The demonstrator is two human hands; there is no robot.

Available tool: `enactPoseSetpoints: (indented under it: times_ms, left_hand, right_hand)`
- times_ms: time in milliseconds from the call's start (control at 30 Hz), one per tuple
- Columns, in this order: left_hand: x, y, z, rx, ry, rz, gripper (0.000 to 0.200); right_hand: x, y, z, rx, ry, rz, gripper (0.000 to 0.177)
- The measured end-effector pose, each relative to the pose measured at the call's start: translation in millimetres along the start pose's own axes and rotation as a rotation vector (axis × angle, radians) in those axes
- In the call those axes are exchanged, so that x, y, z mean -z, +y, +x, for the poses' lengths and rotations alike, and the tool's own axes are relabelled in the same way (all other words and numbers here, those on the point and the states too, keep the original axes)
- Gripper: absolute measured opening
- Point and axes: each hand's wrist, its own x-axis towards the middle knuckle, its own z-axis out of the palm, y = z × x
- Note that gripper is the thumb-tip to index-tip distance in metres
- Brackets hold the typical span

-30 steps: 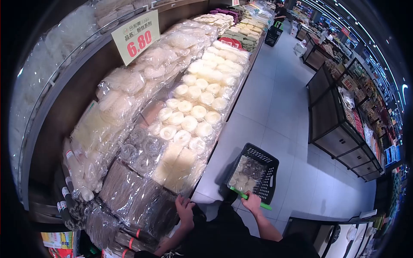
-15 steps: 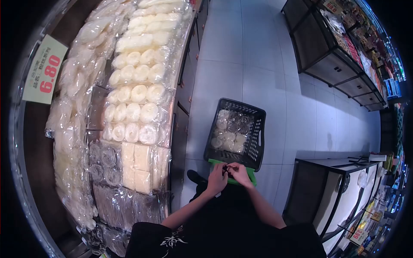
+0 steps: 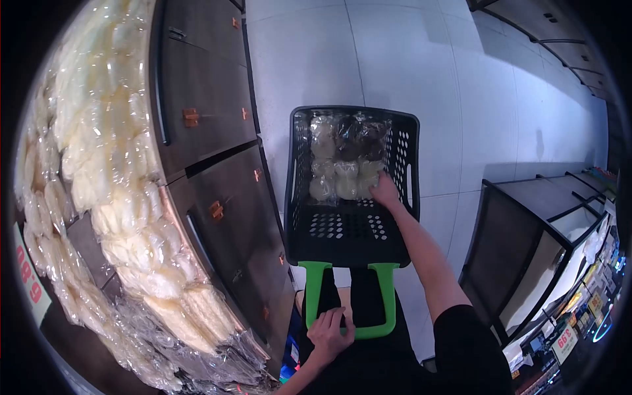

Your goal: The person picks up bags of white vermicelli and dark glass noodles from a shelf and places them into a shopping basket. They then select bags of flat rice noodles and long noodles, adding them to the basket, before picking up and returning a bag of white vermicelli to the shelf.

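A black shopping basket [image 3: 349,249] with perforated walls sits low in front of me, its green handle [image 3: 390,303] pointing toward my body. My left hand [image 3: 329,334] is closed on the handle's near bar, at its left corner. Inside the basket, my right hand [image 3: 386,192] reaches down to the right edge of a clear-wrapped pack of pale round noodle nests [image 3: 347,181]. Its fingers close on that edge, their tips partly hidden. Beyond that pack lies more wrapped food with dark round pieces [image 3: 359,137] and pale ones beside them.
On the left, a display counter holds many plastic-wrapped pale packs [image 3: 125,164] above dark cabinet doors [image 3: 204,85] with orange fittings. A price sign [image 3: 29,276] stands at far left. Grey floor tiles [image 3: 408,59] extend ahead. A black-framed display stand [image 3: 526,243] is on the right.
My hands were together above the folded handle; now the handle is swung toward me, with my left hand on it. My right hand has moved into the basket. My view has tilted down and shifted.
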Motion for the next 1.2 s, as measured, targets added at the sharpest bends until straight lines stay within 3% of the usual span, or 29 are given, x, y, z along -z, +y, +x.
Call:
enactPoseSetpoints:
  times_ms: [133, 267, 333, 400, 500, 567, 700, 767, 867, 1000, 1100, 1133, 1200]
  left_hand:
    - [-2, -1, 4, 0.007, 0.030, 0.010, 0.022]
    - [-7, -6, 0, 0.021, 0.050, -0.004, 0.019]
    - [-3, -5, 5, -0.004, 0.020, -0.047, 0.022]
    - [2, 0, 13, -0.018, 0.008, -0.017, 0.022]
    - [0, -2, 11, -0.035, -0.010, -0.010, 0.022]
    - [0, -1, 11, -0.022, 0.011, -0.018, 0.022]
    - [-4, -4, 3, -0.025, 0.055, -0.049, 0.022]
    - [-4, -3, 4, -0.043, 0.084, -0.041, 0.022]
    - [-7, -6, -1, -0.017, 0.119, -0.067, 0.021]
    - [-3, -3, -1, -0.018, 0.176, -0.105, 0.017]
    - [-8, 0, -7, -0.013, 0.276, -0.074, 0.013]
    - [-7, 2, -9, 0.001, 0.281, -0.092, 0.011]
    - [-6, 4, -15, 0.048, 0.341, -0.096, 0.009]
  right_hand:
    - [-10, 4, 80, -0.077, 0.036, -0.080, 0.082]
    - [-23, 13, 123, -0.195, 0.101, -0.081, 0.090]
    - [-27, 11, 130, -0.248, 0.078, 0.048, 0.096]
    - [-45, 21, 142, -0.167, 0.184, 0.056, 0.095]
    - [-38, 14, 147, -0.193, 0.300, 0.171, 0.087]
    - [-32, 5, 150, -0.244, 0.275, 0.503, 0.076]
    - [-51, 30, 172, -0.277, 0.288, 0.399, 0.055]
    - [-58, 38, 169, -0.146, 0.199, 0.636, 0.040]
    - [-58, 28, 135, 0.035, 0.286, 0.564, 0.038]
    - [-30, -8, 65, 0.088, 0.389, 0.299, 0.036]
    - [-22, -18, 20, 0.238, 0.455, 0.423, 0.038]
    - [-21, -2, 13, 0.215, 0.437, 0.265, 0.040]
    - [4, -10, -33, 0.244, 0.404, 0.366, 0.041]
